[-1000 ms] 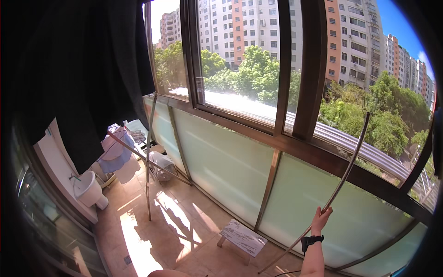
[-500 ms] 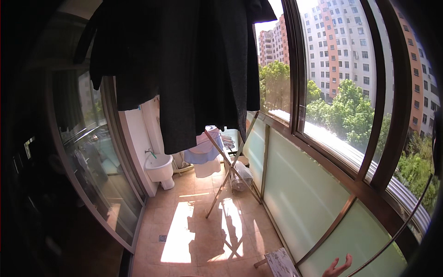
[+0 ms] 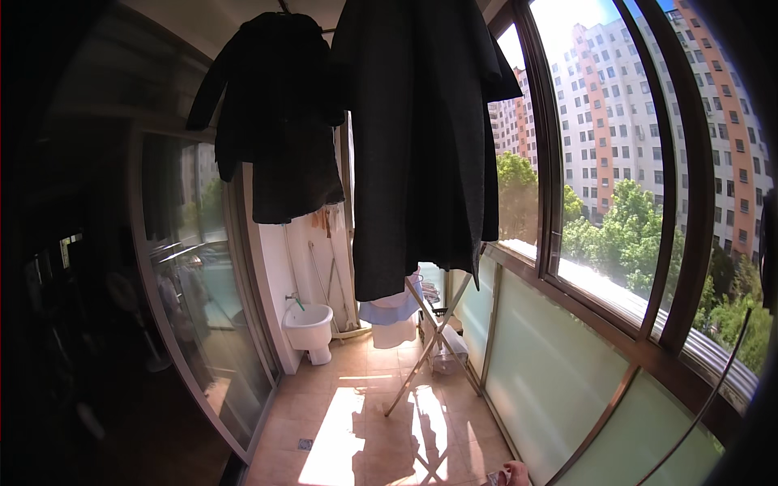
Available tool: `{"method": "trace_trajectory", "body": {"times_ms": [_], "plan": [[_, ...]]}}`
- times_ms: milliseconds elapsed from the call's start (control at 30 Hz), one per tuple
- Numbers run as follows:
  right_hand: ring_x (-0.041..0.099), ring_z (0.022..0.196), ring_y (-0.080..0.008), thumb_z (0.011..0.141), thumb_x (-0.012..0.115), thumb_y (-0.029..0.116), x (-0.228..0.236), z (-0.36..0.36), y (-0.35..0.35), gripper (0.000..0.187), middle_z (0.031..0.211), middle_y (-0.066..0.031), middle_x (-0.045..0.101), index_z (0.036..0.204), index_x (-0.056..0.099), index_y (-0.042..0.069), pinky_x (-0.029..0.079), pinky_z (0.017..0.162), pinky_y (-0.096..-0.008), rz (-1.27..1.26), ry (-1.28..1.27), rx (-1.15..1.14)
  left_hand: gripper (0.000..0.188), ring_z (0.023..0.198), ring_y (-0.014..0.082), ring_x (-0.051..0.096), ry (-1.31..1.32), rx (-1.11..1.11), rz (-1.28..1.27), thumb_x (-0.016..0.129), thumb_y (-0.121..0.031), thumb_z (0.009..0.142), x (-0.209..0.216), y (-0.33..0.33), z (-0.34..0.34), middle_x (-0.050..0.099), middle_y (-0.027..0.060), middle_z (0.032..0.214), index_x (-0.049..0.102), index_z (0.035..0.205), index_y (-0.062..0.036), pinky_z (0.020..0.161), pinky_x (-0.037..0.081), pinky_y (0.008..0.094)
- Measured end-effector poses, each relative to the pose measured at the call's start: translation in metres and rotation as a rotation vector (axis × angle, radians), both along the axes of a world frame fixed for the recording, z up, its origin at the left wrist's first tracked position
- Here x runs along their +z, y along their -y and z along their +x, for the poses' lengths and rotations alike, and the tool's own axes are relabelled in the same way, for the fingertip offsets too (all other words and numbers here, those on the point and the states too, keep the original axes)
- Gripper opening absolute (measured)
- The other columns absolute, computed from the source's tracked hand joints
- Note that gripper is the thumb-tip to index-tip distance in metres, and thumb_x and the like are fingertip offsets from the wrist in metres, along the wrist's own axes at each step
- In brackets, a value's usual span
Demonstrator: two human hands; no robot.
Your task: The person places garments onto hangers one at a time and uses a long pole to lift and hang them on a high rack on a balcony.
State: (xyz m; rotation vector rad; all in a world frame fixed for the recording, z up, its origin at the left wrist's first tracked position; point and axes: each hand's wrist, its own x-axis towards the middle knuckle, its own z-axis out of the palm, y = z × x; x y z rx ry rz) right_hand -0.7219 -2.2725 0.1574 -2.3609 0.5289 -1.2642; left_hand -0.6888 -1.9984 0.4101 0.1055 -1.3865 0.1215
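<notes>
My right hand [image 3: 513, 473] shows only in part at the lower edge, right of the middle, beside a small patch of the low stool [image 3: 494, 479]. Its fingers are too small and cut off to show whether they are closed or touching the stool. My left hand is out of view. Overhead hang a long dark coat [image 3: 425, 146] and, to its left and farther off, a shorter dark garment [image 3: 284, 121].
A folding wooden rack [image 3: 429, 344] stands on the tiled floor [image 3: 373, 429], with a blue cloth [image 3: 389, 313] near it. A white pedestal sink [image 3: 309, 327] is at the left wall. Glass sliding doors [image 3: 203, 308] line the left, frosted panels [image 3: 559, 373] and windows the right.
The view has tilted up and swung left, so the hanging clothes show more fully. My right hand, earlier with fingers spread right of the stool, now appears farther left beside it.
</notes>
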Motion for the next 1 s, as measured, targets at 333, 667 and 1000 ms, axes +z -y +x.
{"method": "trace_trajectory", "body": {"times_ms": [333,667,1000], "plan": [[0.051,0.087,-0.0380,0.082,0.055,0.010,-0.066,0.068,-0.178,0.021,0.095,-0.0201,0.055,0.102,0.051,0.005,0.043,0.074,-0.0424,0.033,-0.245,0.207,0.021,0.086,0.0296,0.056,-0.146,0.042,0.000,0.059,-0.025,0.085,0.000,-0.157,-0.014,0.058,0.0106,0.092,0.060,0.093,-0.0056,0.078,0.046,0.0459],[0.053,0.085,-0.0370,0.085,0.051,0.012,-0.014,0.092,-0.321,0.015,0.095,-0.0170,0.055,0.098,0.054,0.005,0.045,0.071,-0.0424,0.003,-0.243,0.505,0.023,0.086,0.0302,0.056,-0.063,-0.001,0.076,0.058,-0.026,0.086,0.003,-0.272,-0.004,0.059,0.0118,0.093,0.060,0.094,-0.0045,0.079,0.046,0.0452],[0.052,0.084,-0.0365,0.084,0.049,0.010,-0.011,0.172,-0.386,0.014,0.095,-0.0176,0.054,0.096,0.053,0.002,0.044,0.071,-0.0417,-0.062,-0.226,0.753,0.024,0.087,0.0308,0.057,0.017,0.030,0.201,0.056,-0.026,0.087,0.003,-0.330,0.027,0.059,0.0129,0.095,0.060,0.095,-0.0034,0.079,0.046,0.0445]]}}
